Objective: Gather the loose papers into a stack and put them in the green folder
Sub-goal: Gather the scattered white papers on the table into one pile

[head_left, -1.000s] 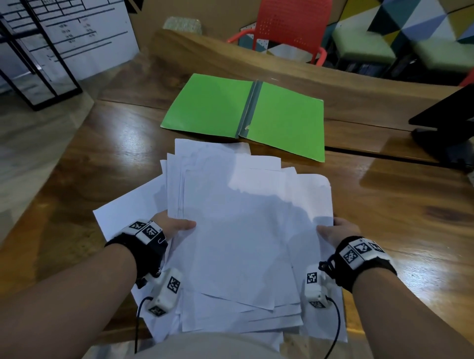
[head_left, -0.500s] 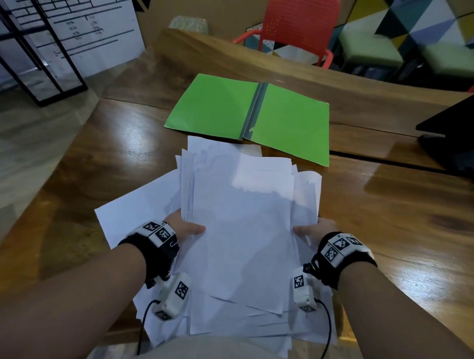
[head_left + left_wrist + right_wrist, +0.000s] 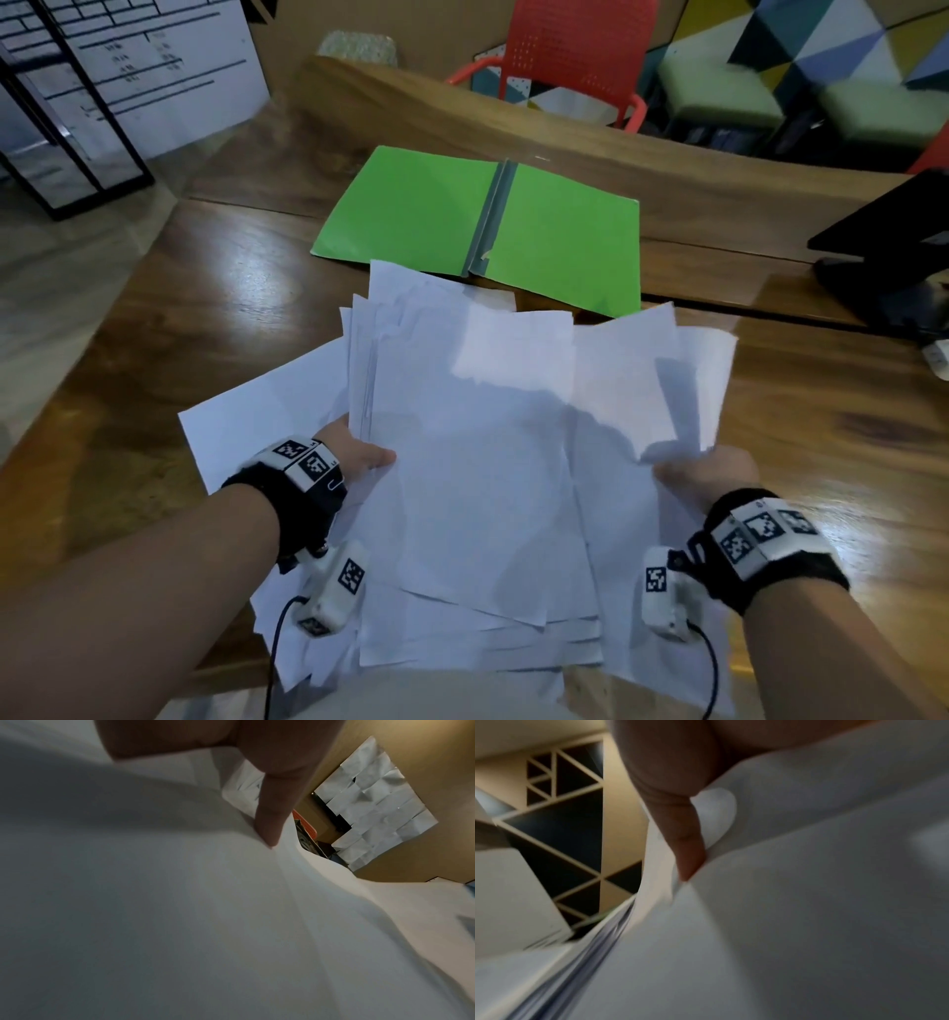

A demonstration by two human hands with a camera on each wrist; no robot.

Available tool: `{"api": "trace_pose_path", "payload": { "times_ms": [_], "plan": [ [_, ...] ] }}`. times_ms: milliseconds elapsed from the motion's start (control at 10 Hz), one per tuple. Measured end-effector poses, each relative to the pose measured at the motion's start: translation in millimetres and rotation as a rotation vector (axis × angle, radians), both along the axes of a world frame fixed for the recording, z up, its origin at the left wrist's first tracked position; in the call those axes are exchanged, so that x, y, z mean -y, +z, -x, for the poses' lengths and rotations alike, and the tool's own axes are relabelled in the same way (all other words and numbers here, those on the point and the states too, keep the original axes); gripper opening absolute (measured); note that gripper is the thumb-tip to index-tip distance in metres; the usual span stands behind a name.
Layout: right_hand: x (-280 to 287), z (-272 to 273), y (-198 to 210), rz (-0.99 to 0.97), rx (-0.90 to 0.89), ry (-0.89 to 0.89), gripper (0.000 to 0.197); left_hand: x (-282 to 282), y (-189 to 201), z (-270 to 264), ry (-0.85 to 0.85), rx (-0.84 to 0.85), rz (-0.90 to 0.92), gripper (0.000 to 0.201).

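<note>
A loose pile of white papers point(image 3: 488, 462) lies fanned on the wooden table point(image 3: 179, 318) in front of me, its near edge hanging over the table's front. My left hand point(image 3: 359, 452) grips the pile's left edge, thumb point(image 3: 270, 817) on top. My right hand point(image 3: 708, 473) grips the right edge, thumb point(image 3: 687, 845) on top, and the sheets there curl upward. One sheet point(image 3: 257, 411) sticks out flat to the left. Beyond the pile, the green folder point(image 3: 482, 226) lies open; the topmost sheets overlap its near edge.
A dark device on a stand point(image 3: 883, 257) sits at the table's right edge. A raised wooden ledge point(image 3: 565, 149) runs behind the folder. A red chair point(image 3: 570, 56) and green seats point(image 3: 744, 97) stand beyond the table. A black metal rack point(image 3: 61, 128) stands at far left.
Both hands have drawn the pile's sides inward and lifted them. The right-hand sheets now curl up and the pile's far edge has reached the folder.
</note>
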State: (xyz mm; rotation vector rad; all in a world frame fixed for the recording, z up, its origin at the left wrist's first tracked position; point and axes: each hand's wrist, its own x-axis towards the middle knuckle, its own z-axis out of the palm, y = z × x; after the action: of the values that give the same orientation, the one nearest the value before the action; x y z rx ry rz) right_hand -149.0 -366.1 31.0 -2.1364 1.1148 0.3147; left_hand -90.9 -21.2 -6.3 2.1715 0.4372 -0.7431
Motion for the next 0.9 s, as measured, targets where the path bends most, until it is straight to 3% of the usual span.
{"api": "trace_pose_path", "payload": {
  "times_ms": [100,200,300,400,500,600,700,800,900],
  "plan": [
    [30.1,0.7,28.0,0.053,0.159,-0.117,0.039,-0.3,-0.5,0.7,0.002,0.003,-0.004,0.052],
    [53.6,-3.3,62.5,-0.075,0.475,-0.309,0.054,0.0,-0.8,1.7,0.008,0.01,-0.003,0.05],
    [81.7,-23.9,74.8,-0.406,0.762,-0.438,0.09,0.8,1.0,2.3,0.034,-0.02,-0.002,0.046],
    [38.7,-30.9,75.2,-0.421,0.73,-0.364,0.033,-0.6,0.7,1.3,0.068,-0.044,0.02,0.025],
    [-6.4,-34.0,45.3,-0.265,0.431,-0.175,0.026,0.0,5.3,1.4,0.135,-0.017,0.11,0.043],
    [-40.2,-32.0,-0.8,-0.252,0.289,-0.039,0.023,4.5,7.9,2.2,0.233,0.033,0.229,0.109],
    [-72.2,-28.6,-30.7,-0.195,0.178,0.056,0.027,18.7,15.4,8.8,0.248,0.069,0.231,0.097],
    [-90.1,-26.8,-39.6,-0.199,0.116,0.134,0.044,29.7,12.7,15.8,0.185,0.129,0.101,0.058],
    [-86.5,-24.1,-33.8,-0.208,0.153,0.151,0.026,33.0,14.4,21.2,0.144,0.205,0.058,0.032]
  ]
}}
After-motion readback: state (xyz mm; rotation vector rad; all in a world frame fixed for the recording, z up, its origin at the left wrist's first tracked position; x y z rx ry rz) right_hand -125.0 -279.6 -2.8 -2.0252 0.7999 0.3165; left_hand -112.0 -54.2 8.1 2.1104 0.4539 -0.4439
